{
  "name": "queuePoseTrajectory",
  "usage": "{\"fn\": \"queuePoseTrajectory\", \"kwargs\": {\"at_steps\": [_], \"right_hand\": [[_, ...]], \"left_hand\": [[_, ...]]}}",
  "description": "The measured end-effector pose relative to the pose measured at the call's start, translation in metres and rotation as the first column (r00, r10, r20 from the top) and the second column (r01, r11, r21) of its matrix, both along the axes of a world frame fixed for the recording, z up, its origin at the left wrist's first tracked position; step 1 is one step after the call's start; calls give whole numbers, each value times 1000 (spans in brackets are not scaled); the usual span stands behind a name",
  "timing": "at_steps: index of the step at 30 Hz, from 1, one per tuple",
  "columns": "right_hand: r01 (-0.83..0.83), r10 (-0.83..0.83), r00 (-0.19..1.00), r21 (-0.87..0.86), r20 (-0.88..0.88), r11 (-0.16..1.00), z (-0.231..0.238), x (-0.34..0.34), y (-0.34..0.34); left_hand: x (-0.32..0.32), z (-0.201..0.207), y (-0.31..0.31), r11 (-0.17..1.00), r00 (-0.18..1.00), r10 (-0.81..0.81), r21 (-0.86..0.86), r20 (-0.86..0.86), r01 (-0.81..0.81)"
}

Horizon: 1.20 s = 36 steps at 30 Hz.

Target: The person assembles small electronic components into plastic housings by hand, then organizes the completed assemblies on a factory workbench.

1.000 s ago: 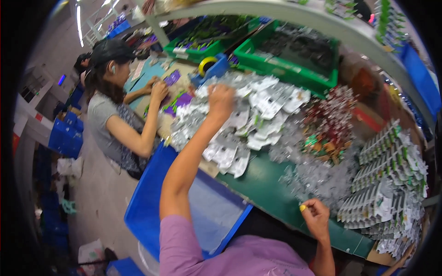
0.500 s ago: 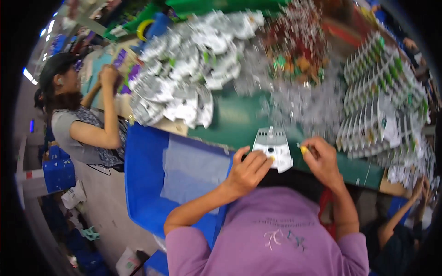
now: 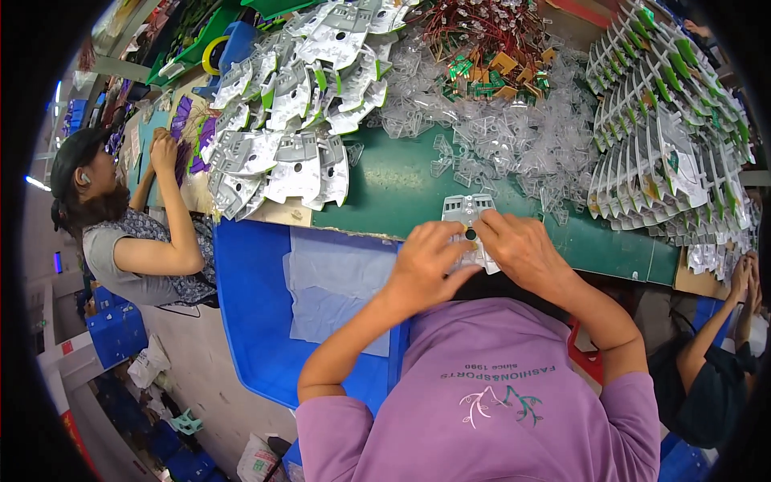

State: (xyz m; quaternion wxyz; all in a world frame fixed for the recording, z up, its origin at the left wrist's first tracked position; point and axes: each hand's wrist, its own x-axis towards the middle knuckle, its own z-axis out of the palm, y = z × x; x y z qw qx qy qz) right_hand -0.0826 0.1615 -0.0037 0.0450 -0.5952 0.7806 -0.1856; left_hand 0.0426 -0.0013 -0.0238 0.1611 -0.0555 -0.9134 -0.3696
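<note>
Grey-white plastic, one panel [image 3: 459,207] in hand at the near edge of the green table [image 3: 393,177]; far end over the tabletop, near end toward the worker's body.

Progress: this single panel is being worked on, not yet put down. Left on the table, a large heap of similar panels [image 3: 281,153] with green edges; far right, tall rows of panels [image 3: 666,161] stacked on edge. Which of the two is finished cannot be told from here. Plenty of loose stock is left: clear plastic pieces [image 3: 522,149] spread across the middle, red wires [image 3: 474,28] bunched beyond them. The blue bin [image 3: 249,321], near left, has a pale sheet inside.

Fingers: left hand [image 3: 430,265] curled part-closed on the panel's left side, thumb toward its near end. Right hand [image 3: 526,249] bent over the right side, fingertips pressed close to the dark round hole. Panel lies between the two hands, held by both, far end showing beyond the fingertips. Whether a small part is pinched under either hand: cannot tell, fingers cover it.
</note>
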Motion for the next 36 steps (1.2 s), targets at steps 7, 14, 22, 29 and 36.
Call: {"fn": "queuePoseTrajectory", "kwargs": {"at_steps": [7,14,22,29,36], "right_hand": [[68,-65,997,-61,47,996,0,2,-1],[146,-145,989,-18,13,989,4,9,33],[166,-164,985,-31,55,986,1,7,38],[90,-92,989,18,113,996,10,-7,41],[52,-51,998,-63,24,997,2,-10,41]], "left_hand": [[-71,-13,-34,979,980,162,143,-112,-146],[-77,-6,-37,982,990,104,-145,-100,-118],[-54,2,-11,956,969,245,-172,23,-237],[-5,11,-5,997,992,71,-35,101,-68],[-17,13,3,991,994,84,-103,-65,-90]]}}
